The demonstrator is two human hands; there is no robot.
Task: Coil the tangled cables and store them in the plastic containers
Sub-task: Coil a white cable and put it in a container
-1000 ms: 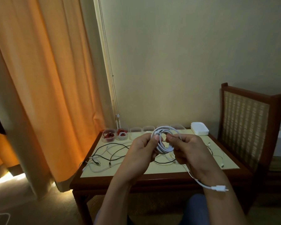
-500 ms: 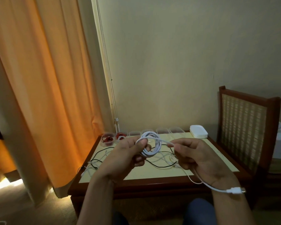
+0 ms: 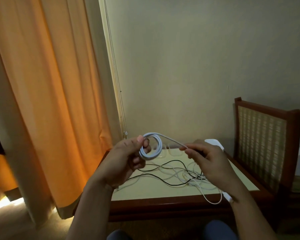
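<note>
My left hand (image 3: 126,158) grips a white cable coil (image 3: 156,147) of several loops, held above the table's left side. From the coil's top a straight strand runs right to my right hand (image 3: 209,159), which pinches it between thumb and fingers. The cable's free tail loops under my right wrist and ends in a white plug (image 3: 227,196). A tangle of black and white cables (image 3: 177,174) lies on the cream tabletop (image 3: 163,193). Clear plastic containers (image 3: 173,150) stand along the far edge, mostly hidden by my hands.
A stack of white lids (image 3: 213,142) sits at the table's far right corner, behind my right hand. A wooden chair with a woven back (image 3: 265,141) stands right of the table. An orange curtain (image 3: 47,101) hangs on the left.
My hands have drawn apart: the left has carried the coil leftward and the right has slid along the strand, which is now stretched straight. The view has shifted right, hiding the red-filled containers.
</note>
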